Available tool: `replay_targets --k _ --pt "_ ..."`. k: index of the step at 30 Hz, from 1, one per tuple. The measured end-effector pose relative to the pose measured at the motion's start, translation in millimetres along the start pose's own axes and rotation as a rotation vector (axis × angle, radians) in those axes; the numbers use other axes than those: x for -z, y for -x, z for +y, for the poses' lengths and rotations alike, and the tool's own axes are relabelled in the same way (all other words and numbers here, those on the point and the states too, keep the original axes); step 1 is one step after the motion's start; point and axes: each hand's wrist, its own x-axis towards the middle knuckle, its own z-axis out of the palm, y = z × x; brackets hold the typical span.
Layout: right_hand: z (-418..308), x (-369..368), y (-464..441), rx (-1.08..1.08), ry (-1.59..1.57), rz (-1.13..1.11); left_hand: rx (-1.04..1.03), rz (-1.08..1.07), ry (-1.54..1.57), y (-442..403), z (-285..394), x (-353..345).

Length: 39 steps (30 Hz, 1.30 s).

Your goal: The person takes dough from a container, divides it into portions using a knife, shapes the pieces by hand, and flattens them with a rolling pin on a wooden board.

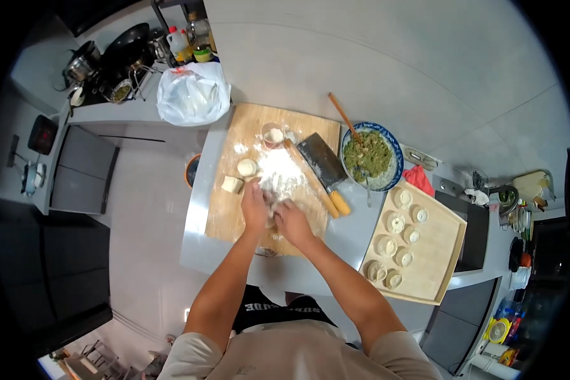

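Observation:
My left hand (254,201) and my right hand (291,220) meet low over the floured wooden board (225,218). Their fingers curl around a small pale piece of dough (270,213), mostly covered by the fingers and a little blurred. Just beyond my left hand lie a round lump of dough (247,167) and a cut dough piece (232,184). White flour (280,170) is spread across the board's middle. To its right, a rolling pin (311,179) rests slanted beside a broad dark cleaver (321,158) with a yellowish handle. A small cup of flour (273,135) stands toward the back.
A blue-rimmed bowl (397,158) of green filling, with a wooden stick and a spoon in it, stands right of the board. Beyond it, a wooden tray (434,266) carries several shaped dough pieces. A white plastic bag (193,95) sits at back left, near the stove pans.

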Motion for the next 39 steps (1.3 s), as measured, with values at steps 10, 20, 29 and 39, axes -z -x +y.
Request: replay_targets --k 10,20,29,39 --pt "4.3 -22.2 -9.6 -0.143 -0.008 0.04 -0.451 -0.066 -0.73 -2.0 5.2 5.7" --pt "-4.5 -18.5 17.6 -0.036 -0.199 0.034 -0.463 -0.102 -0.616 18.9 -11.3 22.7" --pt "-10.4 -10.0 41.2 0.107 -0.25 -0.007 -0.129 0.01 -0.216 30.2 -3.7 23.7" --pt "-5.0 -17.0 -2.5 0.011 0.026 0.019 -0.15 0.0 -0.366 -0.7 10.1 4.8"
